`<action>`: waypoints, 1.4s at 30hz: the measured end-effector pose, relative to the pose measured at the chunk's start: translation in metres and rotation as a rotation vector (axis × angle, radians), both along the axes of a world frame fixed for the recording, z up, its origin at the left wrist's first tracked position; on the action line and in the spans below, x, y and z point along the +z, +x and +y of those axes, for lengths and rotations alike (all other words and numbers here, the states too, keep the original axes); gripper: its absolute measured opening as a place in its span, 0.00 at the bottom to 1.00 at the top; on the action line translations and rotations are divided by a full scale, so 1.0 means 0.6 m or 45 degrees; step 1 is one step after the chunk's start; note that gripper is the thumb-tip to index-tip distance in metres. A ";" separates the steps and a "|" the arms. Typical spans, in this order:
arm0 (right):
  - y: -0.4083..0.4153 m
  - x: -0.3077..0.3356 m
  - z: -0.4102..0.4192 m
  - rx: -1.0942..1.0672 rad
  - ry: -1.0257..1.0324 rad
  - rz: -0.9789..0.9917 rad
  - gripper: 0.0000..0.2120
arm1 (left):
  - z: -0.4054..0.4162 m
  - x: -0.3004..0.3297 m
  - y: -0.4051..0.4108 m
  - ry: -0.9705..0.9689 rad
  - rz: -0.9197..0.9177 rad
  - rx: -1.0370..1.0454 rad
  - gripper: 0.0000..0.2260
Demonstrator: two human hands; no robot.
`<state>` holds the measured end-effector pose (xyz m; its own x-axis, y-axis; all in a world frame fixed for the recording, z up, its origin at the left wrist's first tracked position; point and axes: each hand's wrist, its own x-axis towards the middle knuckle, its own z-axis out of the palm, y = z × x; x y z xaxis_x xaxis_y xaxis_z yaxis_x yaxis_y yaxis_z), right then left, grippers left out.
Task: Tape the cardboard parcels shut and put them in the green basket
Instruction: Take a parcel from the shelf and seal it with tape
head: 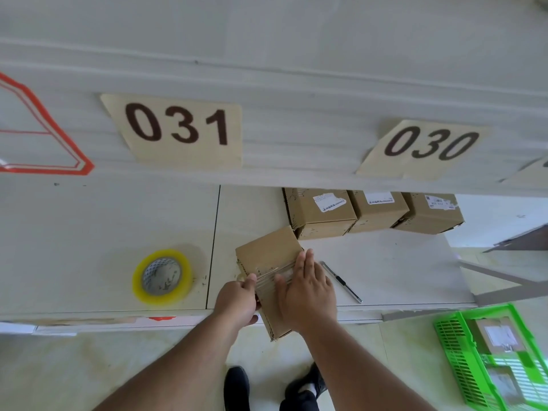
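A cardboard parcel [268, 253] lies at the table's front edge, partly overhanging it, with a strip of clear tape [268, 272] across its top. My left hand [238, 301] grips the parcel's left side, thumb on the tape end. My right hand [307, 287] lies flat on the parcel, its straight fingers pressing the tape down. A roll of clear yellowish tape [162, 275] lies flat on the table to the left. The green basket [450, 345] stands on the floor at lower right with parcels [498, 336] in it.
Three more cardboard parcels [321, 212] with white labels stand in a row at the back under a shelf marked 031 and 030. A slim knife or pen [342, 281] lies right of my right hand. My feet [237, 387] are below the table edge.
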<state>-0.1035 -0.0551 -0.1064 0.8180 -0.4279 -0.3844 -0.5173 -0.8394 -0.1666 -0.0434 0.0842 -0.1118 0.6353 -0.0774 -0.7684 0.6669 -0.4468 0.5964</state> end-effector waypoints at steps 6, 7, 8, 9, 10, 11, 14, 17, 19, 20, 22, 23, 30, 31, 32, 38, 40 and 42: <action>0.016 -0.002 -0.048 -0.366 0.281 -0.119 0.21 | 0.004 -0.001 -0.005 -0.061 0.051 0.037 0.18; 0.018 -0.004 -0.061 -0.432 0.368 -0.157 0.18 | 0.004 0.000 -0.005 -0.062 0.055 0.041 0.18; 0.019 -0.006 -0.072 -0.480 0.451 -0.195 0.17 | 0.004 0.001 -0.006 -0.068 0.059 0.051 0.18; 0.020 -0.005 -0.082 -0.517 0.526 -0.228 0.18 | 0.004 -0.002 -0.006 -0.080 0.065 0.066 0.18; 0.020 -0.002 -0.087 -0.546 0.594 -0.260 0.20 | 0.003 -0.004 -0.006 -0.091 0.081 0.087 0.18; 0.020 0.002 -0.089 -0.572 0.643 -0.283 0.22 | 0.003 -0.006 -0.006 -0.107 0.101 0.129 0.18; 0.012 0.033 -0.077 -0.541 0.653 -0.323 0.21 | 0.002 -0.010 -0.009 -0.211 0.227 0.307 0.16; -0.007 0.082 -0.041 -0.253 0.400 -0.470 0.12 | -0.002 0.001 -0.009 -0.325 0.343 0.426 0.08; -0.021 0.096 -0.009 0.062 0.206 -0.552 0.15 | -0.009 0.008 -0.007 -0.286 0.360 0.341 0.07; -0.029 0.095 0.009 0.182 0.178 -0.543 0.17 | -0.012 0.011 -0.007 -0.250 0.334 0.276 0.09; -0.048 0.069 0.038 0.388 0.073 -0.443 0.21 | -0.011 0.017 -0.010 -0.223 0.218 0.178 0.14; -0.057 0.055 0.051 0.433 0.067 -0.375 0.23 | -0.010 0.019 -0.010 -0.230 0.142 0.174 0.18; -0.069 0.033 0.066 0.593 -0.102 -0.334 0.26 | 0.021 0.012 -0.007 -0.121 -0.272 -0.194 0.25; -0.069 0.031 0.062 0.598 -0.105 -0.344 0.27 | 0.021 0.021 -0.008 -0.080 -0.298 -0.239 0.22; -0.068 0.029 0.057 0.595 -0.102 -0.341 0.27 | 0.019 0.034 -0.010 -0.042 -0.327 -0.285 0.19; -0.060 0.023 0.046 0.458 -0.166 -0.225 0.34 | 0.019 0.031 -0.006 -0.004 -0.331 -0.305 0.17; -0.056 0.019 0.049 0.432 -0.179 -0.235 0.35 | 0.016 0.028 -0.003 0.013 -0.326 -0.321 0.17; -0.050 0.014 0.051 0.387 -0.187 -0.239 0.36 | 0.015 0.028 -0.001 0.007 -0.325 -0.329 0.17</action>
